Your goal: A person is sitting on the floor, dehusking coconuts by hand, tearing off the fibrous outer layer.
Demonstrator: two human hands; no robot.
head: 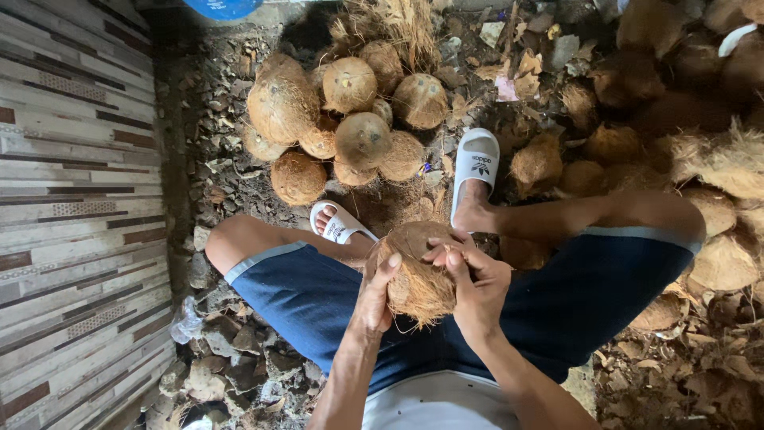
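Note:
I sit with my knees apart and hold a brown, fibrous coconut (415, 271) between them, over my blue shorts. My left hand (374, 295) cups its left side from below. My right hand (469, 279) grips its right side, fingers curled over the top edge. Loose husk fibres hang from the underside of the nut. Both hands touch the coconut at once.
A pile of several husked coconuts (350, 119) lies just beyond my feet in white slippers (476, 159). More coconuts and husk pieces (700, 159) are heaped on the right. Husk scraps cover the ground. A striped tiled wall (72, 199) runs along the left.

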